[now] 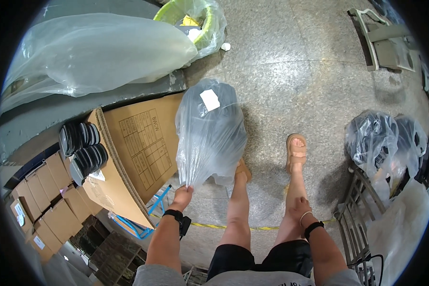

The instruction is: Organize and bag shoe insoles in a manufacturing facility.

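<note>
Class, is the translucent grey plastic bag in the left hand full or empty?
Filled: the bag bulges around darker contents; the left hand pinches its gathered edge.

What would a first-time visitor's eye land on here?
First, the bulging translucent plastic bag in the centre, its gathered end pinched by the person's left fingers. Left of it stands out the large brown cardboard box, and near the top edge, the lime-green round bin.
</note>
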A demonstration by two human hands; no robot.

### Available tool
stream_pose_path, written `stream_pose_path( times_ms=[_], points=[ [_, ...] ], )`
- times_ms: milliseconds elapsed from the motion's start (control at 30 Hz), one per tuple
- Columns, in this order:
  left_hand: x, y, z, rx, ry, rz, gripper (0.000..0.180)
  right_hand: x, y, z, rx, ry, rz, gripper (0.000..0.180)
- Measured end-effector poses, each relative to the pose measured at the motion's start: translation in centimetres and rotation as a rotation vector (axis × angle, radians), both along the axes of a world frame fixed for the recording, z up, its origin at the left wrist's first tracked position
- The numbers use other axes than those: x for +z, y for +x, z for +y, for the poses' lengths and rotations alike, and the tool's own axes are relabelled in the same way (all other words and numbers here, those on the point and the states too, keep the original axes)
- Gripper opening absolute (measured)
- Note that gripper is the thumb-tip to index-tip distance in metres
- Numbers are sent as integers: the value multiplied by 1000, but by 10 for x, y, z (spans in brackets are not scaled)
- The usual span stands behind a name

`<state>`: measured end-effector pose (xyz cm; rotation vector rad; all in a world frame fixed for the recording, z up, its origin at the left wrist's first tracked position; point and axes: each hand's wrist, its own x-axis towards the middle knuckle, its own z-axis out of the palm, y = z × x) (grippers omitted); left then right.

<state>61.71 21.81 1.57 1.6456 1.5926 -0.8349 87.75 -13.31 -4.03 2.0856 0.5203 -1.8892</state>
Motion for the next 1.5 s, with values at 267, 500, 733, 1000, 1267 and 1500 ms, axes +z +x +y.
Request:
stream_pose_path(
  times_ms=[267,500,733,1000,1267,1500],
  points=[
    [36,94,2,-315,-221,-200,37,3,10,-31,-74,267,49,44],
    [75,231,64,-235,-254,-463,26,52,36,42,-515,530,-90,35],
    [91,264,78,147,-426,-432,23,62,21,61,-683,604,-36,32],
    [166,282,80,225,-595,-583,25,92,36,78,-351,662,-4,31],
    [261,319,55,43,-668,-735,22,150,65,118,-372,949,-128,33],
    [336,350,33,-158,-662,-906,28,176,98,108,-311,1069,-372,33]
  ],
)
